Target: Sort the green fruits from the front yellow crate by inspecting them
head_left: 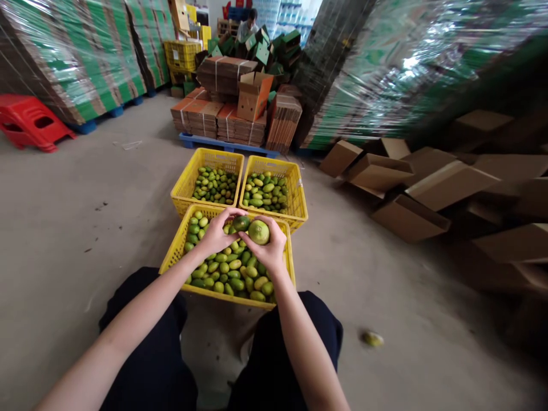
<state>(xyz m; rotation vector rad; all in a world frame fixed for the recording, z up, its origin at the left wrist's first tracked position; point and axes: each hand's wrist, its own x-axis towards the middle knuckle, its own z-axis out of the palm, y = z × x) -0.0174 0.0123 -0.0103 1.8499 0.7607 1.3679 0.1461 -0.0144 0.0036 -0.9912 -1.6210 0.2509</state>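
Observation:
My left hand (221, 231) pinches a dark green, lemon-like fruit (241, 223) between thumb and fingers. Curled round a paler yellow-green, lemon-like fruit (259, 232), my right hand (274, 245) holds it with its rounded end turned up. The two fruits are side by side, close together. Both hands are above the near yellow crate (226, 295), which stands between my knees. Inside it lie many oval fruits (234, 274), green to yellow; my hands hide some of them.
Two more yellow crates of fruit, left (182, 197) and right (299, 200), stand just beyond. Behind are flattened cartons (205, 117) on a blue pallet (226, 145). Open boxes (411, 220) lie right, a red stool (36, 123) left. One fruit (372, 338) lies on the floor. A person (248, 25) is far back.

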